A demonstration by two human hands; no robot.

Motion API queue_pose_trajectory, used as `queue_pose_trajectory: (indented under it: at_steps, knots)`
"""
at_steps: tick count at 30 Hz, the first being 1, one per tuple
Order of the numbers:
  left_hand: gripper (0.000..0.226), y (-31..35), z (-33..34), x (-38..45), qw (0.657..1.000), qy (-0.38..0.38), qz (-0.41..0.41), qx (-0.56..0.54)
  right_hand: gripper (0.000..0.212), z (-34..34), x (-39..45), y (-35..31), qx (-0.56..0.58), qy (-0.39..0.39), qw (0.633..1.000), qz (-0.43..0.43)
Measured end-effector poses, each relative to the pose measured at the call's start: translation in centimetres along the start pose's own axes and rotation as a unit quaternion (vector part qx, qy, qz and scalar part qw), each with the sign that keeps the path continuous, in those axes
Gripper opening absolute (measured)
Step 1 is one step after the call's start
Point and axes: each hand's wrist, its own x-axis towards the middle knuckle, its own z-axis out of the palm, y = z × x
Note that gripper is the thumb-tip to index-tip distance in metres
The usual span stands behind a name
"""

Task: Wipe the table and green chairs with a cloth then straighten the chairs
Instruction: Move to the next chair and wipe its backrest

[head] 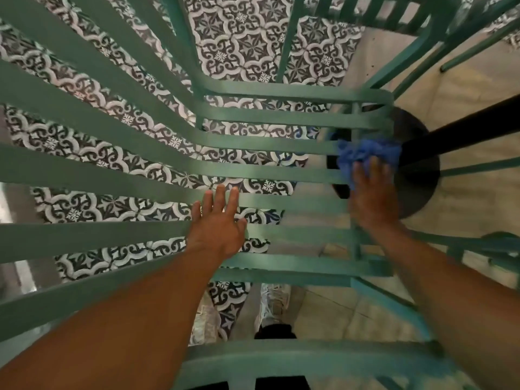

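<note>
The right hand (pixel 372 192), fingers flat, presses a crumpled blue cloth (pixel 365 153) onto the green slatted chair seat (pixel 267 144); slats run leftward toward the spread, empty left hand (pixel 218 220).

Dim, soft, even indoor light. Strong wide-angle bending of the green chair (pixel 253 153) slats toward the edges. Motion blur on the blue cloth (pixel 365 153) and neighbouring slats.

The right hand (pixel 372 195) is pressing a blue cloth (pixel 365 153) on the slats at the front of the green chair (pixel 253 142). The left hand (pixel 218 223) is lying flat, fingers straight, on the seat slats. A patterned floor (pixel 247 46) is showing below.
</note>
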Motion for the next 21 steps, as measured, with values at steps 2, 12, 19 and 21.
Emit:
queue_pose_trajectory:
  at_steps: [2,12,19,21]
  knots:
    - [0.067,0.0,0.1,-0.1,1.0,0.004,-0.001,0.003,0.052,0.3,-1.9,4.7,-0.029,-0.032,0.999,0.023]
    - [0.083,-1.4,-1.6,0.0,0.997,-0.005,0.007,0.078,0.075,-3.0,-1.4,-21.0,0.131,-0.204,0.954,-0.174]
    - [0.077,-2.3,-2.2,-0.4,0.986,0.001,0.038,0.165,0.078,-2.5,-4.2,-8.6,0.035,-0.126,0.973,-0.19]
    - [0.077,-2.5,-2.3,-0.5,0.985,-0.002,0.045,0.169,0.07,-2.5,-6.0,-2.3,-0.009,-0.125,0.986,-0.107]
